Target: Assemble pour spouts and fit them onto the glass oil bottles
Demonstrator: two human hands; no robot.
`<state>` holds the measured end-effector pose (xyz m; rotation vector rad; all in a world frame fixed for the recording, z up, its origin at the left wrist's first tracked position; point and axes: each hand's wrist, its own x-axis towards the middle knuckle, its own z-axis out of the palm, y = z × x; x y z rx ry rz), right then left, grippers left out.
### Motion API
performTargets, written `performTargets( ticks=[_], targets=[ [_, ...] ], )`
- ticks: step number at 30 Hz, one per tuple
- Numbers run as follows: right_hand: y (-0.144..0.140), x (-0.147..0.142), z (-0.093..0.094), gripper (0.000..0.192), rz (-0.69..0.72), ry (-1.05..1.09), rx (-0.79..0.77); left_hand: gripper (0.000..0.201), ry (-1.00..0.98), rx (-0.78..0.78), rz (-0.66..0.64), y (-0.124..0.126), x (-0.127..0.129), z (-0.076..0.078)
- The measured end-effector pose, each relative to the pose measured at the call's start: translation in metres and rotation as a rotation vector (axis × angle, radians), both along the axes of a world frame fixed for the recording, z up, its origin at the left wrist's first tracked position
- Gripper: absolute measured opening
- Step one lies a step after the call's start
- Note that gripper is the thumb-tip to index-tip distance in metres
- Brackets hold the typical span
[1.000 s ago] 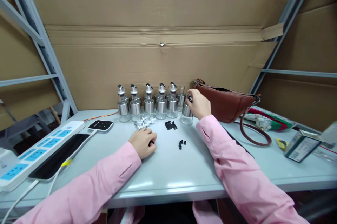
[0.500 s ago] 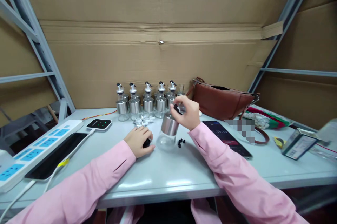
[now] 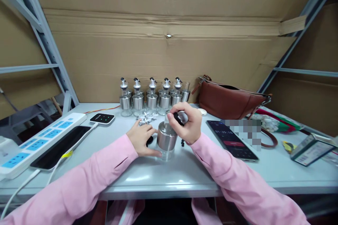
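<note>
A glass bottle with a steel collar [image 3: 167, 141] stands on the table in front of me. My right hand [image 3: 188, 123] grips its top, with a small black part [image 3: 179, 117] between the fingers at the neck. My left hand [image 3: 142, 141] lies on the table with its fingers spread, the fingertips touching the bottle's base. A black round part [image 3: 150, 139] lies between its thumb and forefinger. A few tiny black parts [image 3: 182, 143] lie just right of the bottle. A small heap of white parts [image 3: 146, 117] sits behind my left hand.
Several bottles with spout caps [image 3: 151, 95] stand in a row at the cardboard back wall. A phone [image 3: 232, 139], a brown bag [image 3: 229, 100] and a box [image 3: 311, 149] lie to the right. A power strip [image 3: 39, 141], a dark phone [image 3: 59, 146] and a charger [image 3: 101, 118] lie to the left.
My right hand took a bottle from the right end of the back row and brought it down to the table in front of me. My left hand spread its fingers toward the bottle's base.
</note>
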<state>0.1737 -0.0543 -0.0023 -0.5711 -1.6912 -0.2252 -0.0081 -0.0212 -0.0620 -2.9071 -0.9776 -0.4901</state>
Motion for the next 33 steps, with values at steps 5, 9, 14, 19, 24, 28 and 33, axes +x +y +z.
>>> performTargets(
  ticks=[5, 9, 14, 19, 24, 28, 33],
  targets=[
    [-0.003, -0.002, -0.003, 0.004, 0.135, 0.110, -0.117, 0.069, -0.100, -0.079, -0.080, -0.004, 0.006, 0.000],
    [0.003, -0.001, -0.002, 0.013, 0.278, 0.333, -0.233, 0.074, -0.250, -0.105, -0.068, -0.007, 0.010, 0.000],
    [0.006, -0.004, 0.007, 0.019, 0.470, 0.434, -0.385, 0.071, -0.319, -0.120, -0.094, -0.012, 0.014, -0.002],
    [0.001, -0.008, 0.011, 0.034, 0.424, 0.376, -0.367, 0.068, -0.338, -0.150, -0.095, -0.012, 0.014, -0.002],
    [-0.001, -0.008, 0.014, 0.023, 0.555, 0.306, -0.412, 0.065, -0.353, -0.190, -0.102, -0.013, 0.014, 0.000],
    [-0.002, -0.006, 0.015, 0.024, 0.653, 0.298, -0.488, 0.062, -0.365, -0.206, -0.107, -0.014, 0.014, 0.001],
    [0.000, -0.004, 0.015, 0.024, 0.642, 0.302, -0.526, 0.061, -0.354, -0.195, -0.100, -0.013, 0.015, 0.000]
  ],
)
